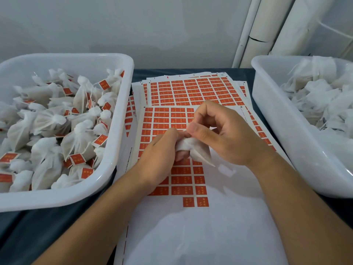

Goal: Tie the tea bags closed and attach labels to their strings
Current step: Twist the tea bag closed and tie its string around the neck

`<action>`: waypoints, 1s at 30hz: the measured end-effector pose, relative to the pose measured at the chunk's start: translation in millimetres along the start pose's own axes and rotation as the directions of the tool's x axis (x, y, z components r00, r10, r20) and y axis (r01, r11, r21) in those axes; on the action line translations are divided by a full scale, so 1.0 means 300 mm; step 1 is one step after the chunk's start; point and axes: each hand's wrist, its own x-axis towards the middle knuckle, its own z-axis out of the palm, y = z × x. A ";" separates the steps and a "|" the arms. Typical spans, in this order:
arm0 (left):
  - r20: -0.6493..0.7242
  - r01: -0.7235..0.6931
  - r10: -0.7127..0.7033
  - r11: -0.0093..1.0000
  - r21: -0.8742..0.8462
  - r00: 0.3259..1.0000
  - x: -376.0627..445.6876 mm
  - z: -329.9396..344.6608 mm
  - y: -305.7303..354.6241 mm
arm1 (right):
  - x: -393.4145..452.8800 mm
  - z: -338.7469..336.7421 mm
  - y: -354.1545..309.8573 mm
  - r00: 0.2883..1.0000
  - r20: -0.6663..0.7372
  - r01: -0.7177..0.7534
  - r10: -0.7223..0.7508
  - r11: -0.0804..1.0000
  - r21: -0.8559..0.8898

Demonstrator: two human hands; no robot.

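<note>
- The left hand [162,148] grips a soft white tea bag [196,150] over the label sheet [172,115]; the right hand [219,131] pinches at its gathered neck, seemingly tying it.
- Next likely calls for peeling one orange label.
- Left tub [122,104] holds labelled bags; right tub [267,104] holds untied gauzy ones.
</note>
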 end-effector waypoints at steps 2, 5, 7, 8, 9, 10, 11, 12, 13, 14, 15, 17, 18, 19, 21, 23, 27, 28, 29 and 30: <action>-0.025 0.022 -0.022 0.999 0.026 0.999 0.004 -0.002 -0.001 | -0.002 -0.003 -0.005 1.000 0.014 0.003 -0.003 0.999 -0.032; -0.076 0.001 0.004 0.998 0.060 0.997 0.011 -0.004 -0.006 | -0.007 -0.008 -0.015 0.998 0.059 0.010 -0.007 0.999 -0.041; -0.087 -0.006 0.014 0.996 0.087 0.996 0.018 -0.004 -0.010 | -0.010 -0.009 -0.020 0.996 0.082 0.027 -0.023 0.999 -0.045; -0.090 -0.004 0.011 0.996 0.087 0.996 0.020 -0.004 -0.013 | -0.012 -0.009 -0.022 0.995 0.090 0.036 -0.031 0.998 -0.052; -0.091 0.004 0.002 0.998 0.067 0.996 0.022 -0.003 -0.015 | -0.014 -0.008 -0.023 0.995 0.098 0.040 -0.034 0.997 -0.061; -0.097 0.011 -0.008 0.999 0.030 0.995 0.025 -0.003 -0.017 | -0.015 -0.009 -0.024 0.994 0.105 0.042 -0.034 0.996 -0.072; -0.105 0.013 -0.014 1.000 -0.010 0.994 0.026 -0.003 -0.017 | -0.016 -0.009 -0.024 0.993 0.109 0.045 -0.035 0.995 -0.086; -0.107 0.018 -0.023 0.999 -0.051 0.994 0.027 -0.004 -0.017 | -0.016 -0.011 -0.023 0.993 0.109 0.051 -0.040 0.994 -0.100; -0.105 0.029 -0.040 0.994 -0.105 0.994 0.027 -0.006 -0.015 | -0.016 -0.012 -0.021 0.994 0.104 0.057 -0.045 0.992 -0.111; -0.100 0.043 -0.062 0.982 -0.182 0.993 0.027 -0.009 -0.011 | -0.015 -0.012 -0.019 0.994 0.095 0.061 -0.050 0.991 -0.119; -0.093 0.061 -0.089 0.962 -0.266 0.992 0.028 -0.014 -0.008 | -0.014 -0.012 -0.018 0.995 0.086 0.060 -0.050 0.991 -0.124; -0.100 0.080 -0.122 0.934 -0.349 0.988 0.034 -0.021 -0.007 | -0.012 -0.007 -0.016 0.996 0.075 0.050 -0.040 0.990 -0.132; -0.111 0.086 -0.132 0.932 -0.353 0.985 0.038 -0.021 -0.011 | -0.011 -0.003 -0.015 0.996 0.075 0.048 -0.038 0.989 -0.139; -0.127 0.091 -0.144 0.931 -0.352 0.981 0.041 -0.020 -0.016 | -0.011 0.001 -0.014 0.996 0.076 0.048 -0.037 0.988 -0.146; -0.160 0.095 -0.157 0.935 -0.341 0.975 0.046 -0.018 -0.022 | -0.011 0.006 -0.011 0.996 0.077 0.052 -0.040 0.985 -0.167; -0.177 0.101 -0.167 0.937 -0.333 0.970 0.050 -0.018 -0.026 | -0.010 0.009 -0.008 0.996 0.077 0.054 -0.040 0.980 -0.191; -0.232 0.114 -0.172 0.963 -0.244 0.957 0.050 -0.015 -0.030 | -0.005 0.021 0.005 0.998 0.051 0.045 -0.035 0.975 -0.217; -0.249 0.112 -0.161 0.973 -0.200 0.955 0.050 -0.014 -0.031 | -0.003 0.026 0.008 0.998 0.040 0.046 -0.038 0.974 -0.222; -0.267 0.108 -0.152 0.979 -0.173 0.952 0.050 -0.011 -0.032 | -0.002 0.030 0.011 0.999 0.029 0.048 -0.043 0.972 -0.230; -0.281 0.106 -0.148 0.981 -0.160 0.948 0.048 -0.009 -0.030 | -0.001 0.034 0.013 0.999 0.018 0.049 -0.046 0.970 -0.239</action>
